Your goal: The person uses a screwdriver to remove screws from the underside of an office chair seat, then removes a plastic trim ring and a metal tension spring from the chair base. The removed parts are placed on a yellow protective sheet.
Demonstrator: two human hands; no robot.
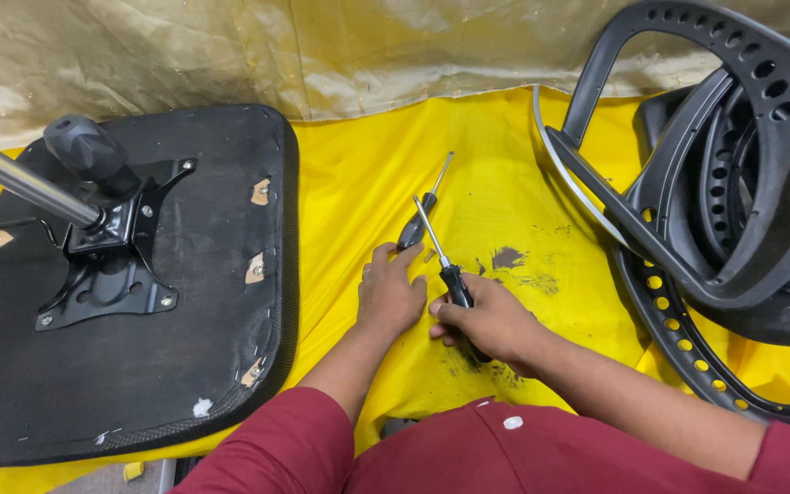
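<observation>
My right hand [491, 322] grips the black handle of a screwdriver [441, 252], whose metal shaft points up and to the left. My left hand [388, 291] rests palm down on the yellow cloth [496, 165], fingers apart, its fingertips touching the handle of a second screwdriver [424, 203] lying on the cloth. The two shafts cross just above my hands. An upturned black chair seat [185, 348] lies to the left, with a black metal mounting plate [112, 265] and a chrome gas cylinder [20, 183] on it.
A black plastic chair back frame with rows of holes [733, 183] lies at the right on the cloth. A black lever knob [89, 146] stands above the plate. Gold fabric [230, 46] hangs behind. Dark smudges [509, 258] mark the cloth near my right hand.
</observation>
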